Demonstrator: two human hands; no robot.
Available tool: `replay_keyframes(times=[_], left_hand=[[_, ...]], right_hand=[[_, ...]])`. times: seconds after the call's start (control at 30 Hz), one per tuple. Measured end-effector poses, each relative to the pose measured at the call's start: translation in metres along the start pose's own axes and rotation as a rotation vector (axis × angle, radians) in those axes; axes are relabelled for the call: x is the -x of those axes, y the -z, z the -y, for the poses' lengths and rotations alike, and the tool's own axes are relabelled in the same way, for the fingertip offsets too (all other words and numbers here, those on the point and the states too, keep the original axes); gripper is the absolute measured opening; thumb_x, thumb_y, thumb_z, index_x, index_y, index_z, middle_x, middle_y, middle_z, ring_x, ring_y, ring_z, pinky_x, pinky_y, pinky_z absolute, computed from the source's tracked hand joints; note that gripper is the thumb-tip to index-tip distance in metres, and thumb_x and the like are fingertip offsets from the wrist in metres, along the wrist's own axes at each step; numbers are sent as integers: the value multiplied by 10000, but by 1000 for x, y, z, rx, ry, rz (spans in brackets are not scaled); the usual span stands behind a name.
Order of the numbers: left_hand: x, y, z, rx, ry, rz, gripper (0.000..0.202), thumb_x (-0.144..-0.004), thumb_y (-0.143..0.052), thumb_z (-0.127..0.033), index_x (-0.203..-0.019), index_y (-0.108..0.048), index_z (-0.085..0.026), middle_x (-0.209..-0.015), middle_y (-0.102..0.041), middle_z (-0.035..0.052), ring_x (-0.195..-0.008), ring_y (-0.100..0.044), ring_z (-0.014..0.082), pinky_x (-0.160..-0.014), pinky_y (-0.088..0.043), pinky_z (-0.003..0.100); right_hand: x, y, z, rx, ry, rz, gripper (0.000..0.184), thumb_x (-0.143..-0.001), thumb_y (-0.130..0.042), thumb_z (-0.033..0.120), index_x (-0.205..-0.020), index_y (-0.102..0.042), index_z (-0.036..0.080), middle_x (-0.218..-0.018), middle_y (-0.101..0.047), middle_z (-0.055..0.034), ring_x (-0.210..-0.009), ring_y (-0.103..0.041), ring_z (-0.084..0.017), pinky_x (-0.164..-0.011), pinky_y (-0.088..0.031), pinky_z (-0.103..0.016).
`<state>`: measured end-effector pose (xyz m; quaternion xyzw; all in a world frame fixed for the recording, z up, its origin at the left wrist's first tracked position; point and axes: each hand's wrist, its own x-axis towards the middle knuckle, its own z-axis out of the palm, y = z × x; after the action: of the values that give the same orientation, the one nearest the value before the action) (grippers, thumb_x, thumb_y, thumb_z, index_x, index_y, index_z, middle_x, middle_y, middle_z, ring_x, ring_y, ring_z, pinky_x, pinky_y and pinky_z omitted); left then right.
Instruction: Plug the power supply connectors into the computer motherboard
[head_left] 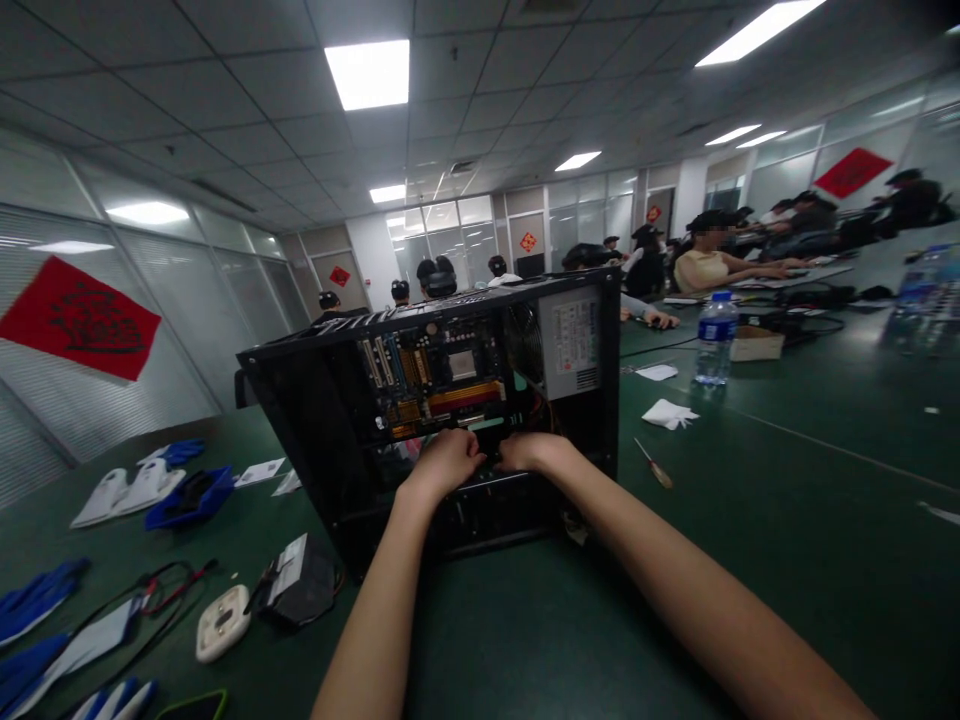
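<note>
A black computer case [296, 455] stands on the green table with its side open toward me. Inside it are a motherboard [480, 345] with colored slots and a grey-labelled power supply [574, 345] at the upper right. Both my hands reach into the lower part of the case, below the motherboard. My left hand [448, 460] has its fingers curled near the case's lower crossbar. Just to its right, my right hand [532, 452] is bent inward, its fingers closed. Whatever is between the fingertips of either hand is too small or hidden to make out.
Left of the case lie a black boxy part [300, 580], a white oval object [223, 622], a blue tray [191, 500], cables and gloves [37, 600]. To the right are a screwdriver [654, 465], crumpled tissue [670, 414] and a water bottle [716, 340]. Other people sit beyond.
</note>
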<state>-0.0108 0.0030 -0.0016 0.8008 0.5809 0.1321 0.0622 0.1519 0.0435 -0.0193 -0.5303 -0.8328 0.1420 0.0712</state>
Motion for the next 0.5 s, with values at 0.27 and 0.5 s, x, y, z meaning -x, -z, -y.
replay_keyframes(times=[0.27, 0.5], left_hand=[[-3, -3, 0, 7, -76, -32, 224, -880, -599, -380, -758, -634, -195, -715, -673, 17, -695, -617, 178, -593, -339, 245], [-1, 5, -4, 194, -215, -82, 296, -954, -438, -280, -876, -704, -174, -912, -756, 45, -815, -655, 186, -741, -439, 257]], right_hand=[[11, 6, 11, 25, -55, -136, 298, -954, -571, 258, -1048, -760, 47, -1045, -737, -260, -958, -726, -312, -700, -478, -304], [7, 13, 18, -249, 108, -522, 361, -1012, -480, 292, -801, -721, 126, -819, -740, -101, -746, -653, -186, -650, -385, -266]])
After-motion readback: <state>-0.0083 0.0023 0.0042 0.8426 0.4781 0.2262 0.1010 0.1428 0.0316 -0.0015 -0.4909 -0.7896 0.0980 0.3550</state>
